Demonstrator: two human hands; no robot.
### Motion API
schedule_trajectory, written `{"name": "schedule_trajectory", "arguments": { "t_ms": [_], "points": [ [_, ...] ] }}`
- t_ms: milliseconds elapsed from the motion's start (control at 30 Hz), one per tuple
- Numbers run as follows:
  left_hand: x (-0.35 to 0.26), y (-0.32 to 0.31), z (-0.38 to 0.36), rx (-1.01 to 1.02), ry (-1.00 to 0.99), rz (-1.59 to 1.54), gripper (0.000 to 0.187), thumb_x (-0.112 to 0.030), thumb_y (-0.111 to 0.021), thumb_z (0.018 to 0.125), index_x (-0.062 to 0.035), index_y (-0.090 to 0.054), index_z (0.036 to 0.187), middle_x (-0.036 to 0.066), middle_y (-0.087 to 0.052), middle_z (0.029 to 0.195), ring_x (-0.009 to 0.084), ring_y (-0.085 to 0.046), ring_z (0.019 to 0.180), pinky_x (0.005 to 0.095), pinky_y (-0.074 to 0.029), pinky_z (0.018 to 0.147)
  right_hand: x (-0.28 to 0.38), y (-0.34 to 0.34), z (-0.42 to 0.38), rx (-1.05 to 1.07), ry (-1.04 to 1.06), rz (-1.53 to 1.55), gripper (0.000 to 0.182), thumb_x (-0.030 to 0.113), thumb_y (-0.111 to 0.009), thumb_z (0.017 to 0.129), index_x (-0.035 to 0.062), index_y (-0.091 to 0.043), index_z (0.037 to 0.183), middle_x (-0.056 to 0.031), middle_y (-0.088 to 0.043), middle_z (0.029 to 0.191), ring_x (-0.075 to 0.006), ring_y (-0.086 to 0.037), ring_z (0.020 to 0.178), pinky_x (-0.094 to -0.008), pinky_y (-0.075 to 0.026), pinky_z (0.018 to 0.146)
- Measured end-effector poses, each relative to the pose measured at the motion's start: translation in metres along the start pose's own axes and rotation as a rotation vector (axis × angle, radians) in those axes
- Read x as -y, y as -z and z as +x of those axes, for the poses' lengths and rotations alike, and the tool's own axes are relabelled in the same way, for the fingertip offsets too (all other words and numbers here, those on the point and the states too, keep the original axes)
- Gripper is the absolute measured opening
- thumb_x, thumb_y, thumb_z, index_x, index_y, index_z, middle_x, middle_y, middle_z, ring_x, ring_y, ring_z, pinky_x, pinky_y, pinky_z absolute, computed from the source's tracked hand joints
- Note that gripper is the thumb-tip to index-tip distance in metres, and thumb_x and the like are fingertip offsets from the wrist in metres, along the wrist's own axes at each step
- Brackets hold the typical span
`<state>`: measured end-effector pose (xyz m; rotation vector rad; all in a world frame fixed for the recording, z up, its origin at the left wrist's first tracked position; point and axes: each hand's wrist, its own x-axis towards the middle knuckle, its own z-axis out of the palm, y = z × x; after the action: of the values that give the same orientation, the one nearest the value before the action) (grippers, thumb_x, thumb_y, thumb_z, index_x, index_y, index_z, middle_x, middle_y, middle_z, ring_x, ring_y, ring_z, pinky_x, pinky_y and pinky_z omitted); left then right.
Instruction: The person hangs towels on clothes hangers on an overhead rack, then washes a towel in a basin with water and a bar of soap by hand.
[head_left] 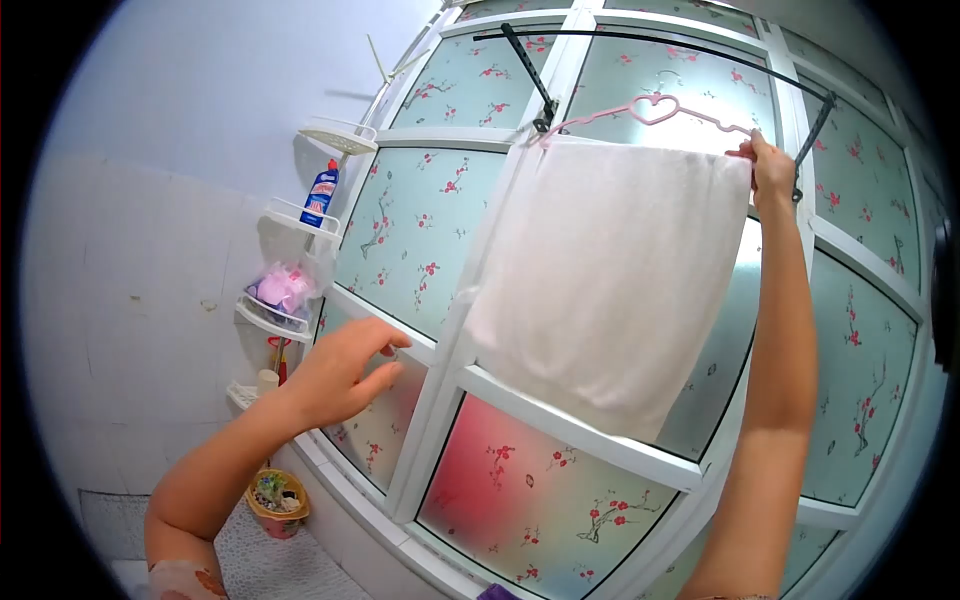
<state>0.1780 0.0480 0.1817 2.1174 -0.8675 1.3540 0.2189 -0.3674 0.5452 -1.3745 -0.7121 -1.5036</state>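
A white towel (620, 280) hangs spread out from a pink clothes hanger (602, 116) with a heart-shaped middle. My right hand (772, 172) is raised high, its fingers closed at the hanger's right end, by the towel's upper corner. Which of the fingers also touch the cloth is hard to see. Lower and to the left, my left hand (348, 372) is apart from the towel, fingers loosely bent and thumb spread, holding nothing. A thin black rod (690, 47) runs above the hanger; a faint hook shape shows just below it.
Frosted window panes (415, 215) with red blossoms fill the wall behind. A corner shelf rack (340, 135) at left carries a blue bottle (319, 193) and a pink bath puff (284, 287). A yellow-rimmed bin (280, 520) stands low. Black brackets (528, 68) support the rod.
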Motion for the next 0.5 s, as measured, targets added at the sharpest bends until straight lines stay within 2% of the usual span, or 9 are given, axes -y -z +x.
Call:
{"name": "schedule_trajectory", "arguments": {
  "t_ms": [133,167,200,267,300,333,433,500],
  "points": [
    [-0.009,0.006,-0.005,0.086,0.049,-0.006,0.019,-0.013,-0.058,0.083,-0.0037,-0.055,0.099,0.012,-0.057,0.091,0.0266,-0.057,0.086,0.0366,-0.045,0.074,0.012,-0.015,0.047,-0.155,0.105,-0.209,0.032,0.031,-0.054,0.089,0.0005,-0.062,0.084,-0.0120,-0.068,0.075,-0.0154,-0.062,0.056,-0.0231,-0.043,0.045],
    [-0.010,0.006,-0.006,0.113,0.046,0.011,0.019,-0.013,-0.058,0.083,-0.0038,-0.055,0.099,0.012,-0.057,0.091,0.0266,-0.057,0.086,0.0370,-0.045,0.075,0.014,-0.017,0.056,-0.209,0.164,-0.283,0.032,0.030,-0.053,0.090,0.0007,-0.064,0.080,-0.0121,-0.068,0.074,-0.0178,-0.064,0.058,-0.0256,-0.046,0.047],
    [-0.010,0.005,-0.009,0.146,0.044,0.023,0.018,-0.013,-0.058,0.083,-0.0038,-0.055,0.099,0.012,-0.057,0.091,0.0267,-0.057,0.086,0.0373,-0.045,0.075,0.022,-0.018,0.066,-0.247,0.239,-0.456,0.036,0.032,-0.051,0.090,0.0014,-0.065,0.077,-0.0097,-0.068,0.070,-0.0169,-0.064,0.057,-0.0266,-0.047,0.051],
    [-0.010,0.004,-0.014,0.190,0.012,0.064,0.018,-0.015,-0.058,0.083,-0.0043,-0.056,0.098,0.012,-0.058,0.090,0.0277,-0.056,0.085,0.0380,-0.045,0.074,0.029,-0.015,0.076,-0.278,0.288,-0.518,0.039,0.034,-0.049,0.090,0.0026,-0.066,0.075,-0.0066,-0.068,0.066,-0.0149,-0.064,0.056,-0.0258,-0.047,0.053],
    [-0.011,0.003,-0.017,0.205,-0.012,0.083,0.019,-0.015,-0.057,0.083,-0.0044,-0.056,0.098,0.012,-0.058,0.091,0.0279,-0.056,0.085,0.0380,-0.045,0.074,0.037,-0.015,0.077,-0.282,0.287,-0.524,0.039,0.037,-0.049,0.090,0.0101,-0.069,0.069,0.0004,-0.066,0.061,-0.0150,-0.064,0.061,-0.0315,-0.047,0.060],
    [-0.010,0.001,-0.020,0.223,-0.037,0.098,0.019,-0.016,-0.057,0.084,-0.0045,-0.056,0.098,0.012,-0.058,0.091,0.0280,-0.056,0.085,0.0380,-0.045,0.074,0.043,-0.011,0.076,-0.312,0.362,-0.624,0.039,0.037,-0.049,0.090,0.0102,-0.069,0.070,0.0002,-0.066,0.059,-0.0152,-0.064,0.059,-0.0311,-0.047,0.059],
    [-0.002,-0.013,-0.037,0.257,0.014,0.002,0.019,-0.015,-0.058,0.082,-0.0053,-0.057,0.098,0.011,-0.059,0.091,0.0288,-0.057,0.084,0.0375,-0.046,0.073,0.055,-0.003,0.057,-0.356,0.460,-0.659,0.041,0.036,-0.047,0.092,0.0099,-0.068,0.068,-0.0005,-0.065,0.057,-0.0144,-0.064,0.056,-0.0320,-0.048,0.058],
    [0.004,-0.023,-0.049,0.291,0.011,-0.022,0.019,-0.015,-0.059,0.081,-0.0061,-0.058,0.098,0.010,-0.060,0.091,0.0280,-0.058,0.084,0.0369,-0.046,0.073,0.062,0.005,0.044,-0.354,0.441,-0.714,0.042,0.039,-0.048,0.090,0.0089,-0.067,0.068,-0.0012,-0.066,0.061,-0.0142,-0.062,0.058,-0.0307,-0.046,0.057]
  ]
}}
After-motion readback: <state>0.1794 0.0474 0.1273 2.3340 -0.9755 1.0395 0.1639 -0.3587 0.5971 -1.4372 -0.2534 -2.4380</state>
